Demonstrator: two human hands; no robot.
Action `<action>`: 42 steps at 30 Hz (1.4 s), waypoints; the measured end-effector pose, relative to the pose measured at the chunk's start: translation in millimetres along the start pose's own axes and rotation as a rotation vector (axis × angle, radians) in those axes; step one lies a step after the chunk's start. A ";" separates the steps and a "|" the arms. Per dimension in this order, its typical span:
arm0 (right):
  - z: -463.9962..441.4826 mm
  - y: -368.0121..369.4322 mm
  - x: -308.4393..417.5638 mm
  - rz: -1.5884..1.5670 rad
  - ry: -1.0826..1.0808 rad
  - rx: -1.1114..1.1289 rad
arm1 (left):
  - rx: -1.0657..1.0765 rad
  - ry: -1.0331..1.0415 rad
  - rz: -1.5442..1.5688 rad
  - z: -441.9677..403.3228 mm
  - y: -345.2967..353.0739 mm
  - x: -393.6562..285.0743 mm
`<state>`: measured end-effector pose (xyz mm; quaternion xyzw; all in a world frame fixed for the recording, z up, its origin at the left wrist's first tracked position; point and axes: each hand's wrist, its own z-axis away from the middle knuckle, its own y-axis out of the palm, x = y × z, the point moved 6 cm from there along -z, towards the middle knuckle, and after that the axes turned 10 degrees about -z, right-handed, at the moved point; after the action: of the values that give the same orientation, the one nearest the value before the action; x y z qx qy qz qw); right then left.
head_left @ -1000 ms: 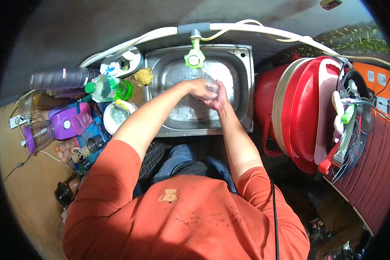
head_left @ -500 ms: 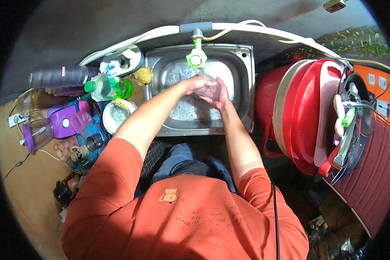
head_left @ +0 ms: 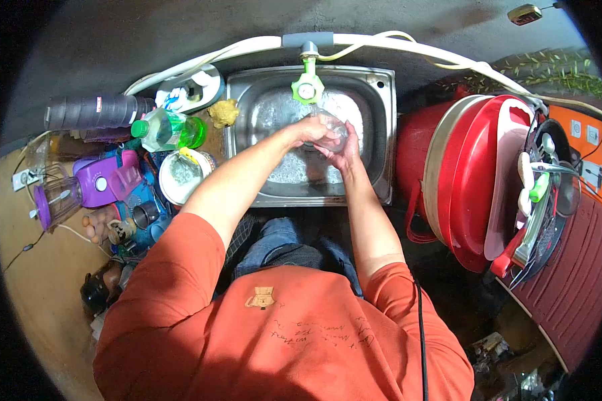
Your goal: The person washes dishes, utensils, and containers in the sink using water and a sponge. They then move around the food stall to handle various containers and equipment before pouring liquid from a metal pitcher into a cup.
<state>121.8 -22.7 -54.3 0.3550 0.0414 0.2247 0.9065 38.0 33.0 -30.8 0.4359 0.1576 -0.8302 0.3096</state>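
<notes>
Both hands are over the steel sink (head_left: 245,190), below the tap with its green handle (head_left: 308,89). Between them is a clear glass (head_left: 342,136), see-through and rounded; its full shape is partly hidden by fingers. My right hand (head_left: 348,155) is wrapped round its right and near side. My left hand (head_left: 312,131) grips it from the left, fingers bent over or into it; which of these I cannot tell. The sink bottom beneath looks wet and shiny.
Left of the sink are a yellow sponge (head_left: 223,113), a green-capped bottle (head_left: 170,131), a white tub (head_left: 182,177) and a purple blender (head_left: 104,184). Red basins (head_left: 471,174) stand on the right, beside a rack of utensils (head_left: 540,180). A white pipe (head_left: 247,45) crosses the wall.
Both hands and the clear glass have shifted slightly right. The glass is turned, showing more between the left fingers and the right hand. The whole view has moved a little.
</notes>
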 end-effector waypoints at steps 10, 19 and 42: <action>5.7 -16.9 3.0 0.094 -0.006 -0.112 | 0.032 -0.025 -0.210 10.3 2.7 -8.2; 19.8 -7.4 -2.1 0.200 -0.231 0.056 | 0.038 -0.176 0.154 12.6 1.4 -10.7; 18.1 -55.0 29.8 0.669 -0.257 -0.304 | -0.813 0.047 -0.383 13.7 -40.1 -2.0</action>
<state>173.5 -56.5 -74.7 0.2356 -0.2243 0.4652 0.8233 4.1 56.8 -21.7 0.2608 0.5558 -0.7330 0.2928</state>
